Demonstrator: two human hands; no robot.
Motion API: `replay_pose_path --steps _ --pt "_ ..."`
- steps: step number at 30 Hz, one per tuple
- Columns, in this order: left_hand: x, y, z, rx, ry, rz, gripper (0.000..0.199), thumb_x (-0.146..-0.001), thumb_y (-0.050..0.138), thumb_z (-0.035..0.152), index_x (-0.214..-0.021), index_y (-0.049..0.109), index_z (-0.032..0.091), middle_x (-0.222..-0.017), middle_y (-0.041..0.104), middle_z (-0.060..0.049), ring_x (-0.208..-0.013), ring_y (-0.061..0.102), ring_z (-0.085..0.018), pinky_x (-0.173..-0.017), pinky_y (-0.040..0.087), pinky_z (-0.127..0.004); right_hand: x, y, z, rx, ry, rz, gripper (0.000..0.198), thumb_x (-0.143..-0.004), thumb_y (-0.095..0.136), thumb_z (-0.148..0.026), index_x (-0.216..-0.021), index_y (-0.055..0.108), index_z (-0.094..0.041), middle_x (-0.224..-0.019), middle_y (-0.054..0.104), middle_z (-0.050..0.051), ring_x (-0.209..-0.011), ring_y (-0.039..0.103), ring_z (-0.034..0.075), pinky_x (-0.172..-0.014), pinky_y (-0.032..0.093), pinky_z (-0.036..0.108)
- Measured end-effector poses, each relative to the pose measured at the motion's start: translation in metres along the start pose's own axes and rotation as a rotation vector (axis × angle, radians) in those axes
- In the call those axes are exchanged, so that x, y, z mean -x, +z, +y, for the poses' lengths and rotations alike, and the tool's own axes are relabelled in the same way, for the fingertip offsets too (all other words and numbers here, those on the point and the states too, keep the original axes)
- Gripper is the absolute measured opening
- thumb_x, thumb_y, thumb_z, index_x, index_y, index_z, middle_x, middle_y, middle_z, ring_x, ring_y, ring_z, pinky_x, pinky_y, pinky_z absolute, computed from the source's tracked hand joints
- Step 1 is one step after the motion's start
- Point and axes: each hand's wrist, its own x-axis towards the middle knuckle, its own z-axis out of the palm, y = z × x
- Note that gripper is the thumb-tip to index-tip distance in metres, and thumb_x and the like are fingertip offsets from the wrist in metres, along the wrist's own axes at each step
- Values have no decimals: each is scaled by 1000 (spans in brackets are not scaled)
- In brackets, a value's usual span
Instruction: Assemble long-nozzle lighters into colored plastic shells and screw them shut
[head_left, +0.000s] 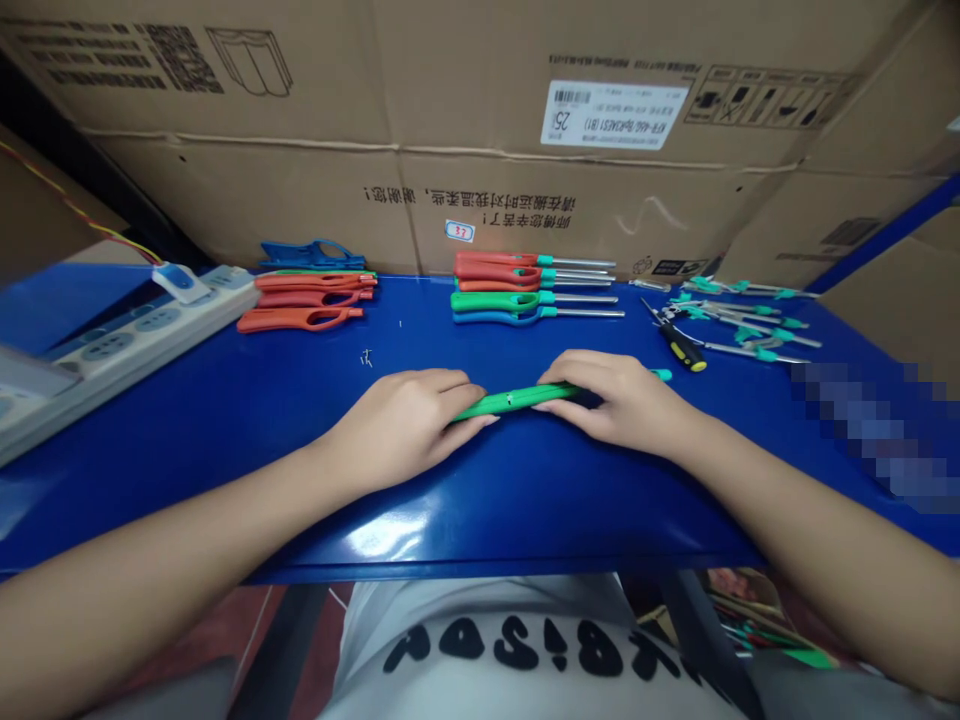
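A green lighter handle point(511, 401) is held level above the blue table, its narrow edge facing me. My left hand point(416, 420) pinches its left end between thumb and fingers. Its right end is gripped by my right hand point(611, 400), which hides much of that part. A teal tip point(664, 375) shows just beyond the right knuckles. Behind my hands lie several long-nosed lighters with metal tubes: red ones point(499, 268), a green one point(491, 302) and a blue one point(495, 318).
Orange-red handle shells point(300, 319) and a blue one point(311, 255) lie back left beside a power strip point(157, 325). Small screws point(366, 357) lie nearer. A black-yellow screwdriver point(682, 345) and teal-fitted metal tubes point(757, 310) are at right. A cardboard wall point(300, 180) bounds the back.
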Motion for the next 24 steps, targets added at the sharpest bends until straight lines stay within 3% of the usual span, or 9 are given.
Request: replay_pose_path --steps 5,14,19,24 --pt "1 0 -2 -21 103 140 29 -103 47 32 -106 69 13 -88 68 -6 -79 65 -20 -67 48 -30 1 -1 -2 -55 -19 85 15 -94 64 -32 -89 65 -18 -83 63 4 -73 58 16 -65 46 28" --pt "-2 13 -1 154 -15 24 32 -105 44 37 -117 65 16 -98 66 -6 -87 67 -20 -74 52 -30 -3 7 -6 -20 11 57 17 -95 64 -35 -92 66 -18 -89 68 4 -80 64 17 -69 48 27" --pt "-2 8 -4 167 -30 82 28 -104 46 34 -108 66 15 -94 66 -5 -82 66 -19 -70 51 -29 -5 -2 -4 63 -30 72 18 -95 63 -34 -103 68 -19 -100 72 6 -92 67 19 -78 50 30" --pt "1 1 -3 83 9 124 27 -104 47 33 -111 65 14 -96 67 -6 -83 67 -20 -71 52 -29 -2 -10 0 223 -118 145 18 -96 62 -34 -95 68 -17 -88 73 6 -83 66 20 -74 47 33"
